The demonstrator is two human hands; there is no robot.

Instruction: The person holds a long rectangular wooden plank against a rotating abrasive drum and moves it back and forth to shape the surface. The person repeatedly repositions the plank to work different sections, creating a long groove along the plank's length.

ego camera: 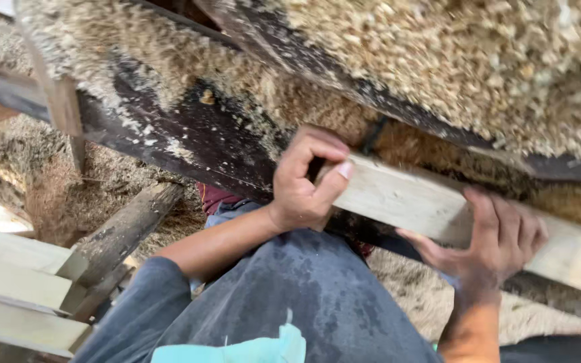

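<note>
Sawdust point(479, 60) is lying thick over a dark wooden frame point(189, 144). Pale planks point(15, 289) are stacking up at the lower left, and daylight is falling on the sawdust-covered floor point(42, 175) beyond.

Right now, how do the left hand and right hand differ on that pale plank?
The left hand grips the pale plank at its end, fingers curled and thumb pressed on the face. The right hand sits further along, fingers spread flat over the plank's face and lower edge. The left is closed around it; the right is open against it. Both touch the same plank beside the sawdust-covered dark bench.
</note>
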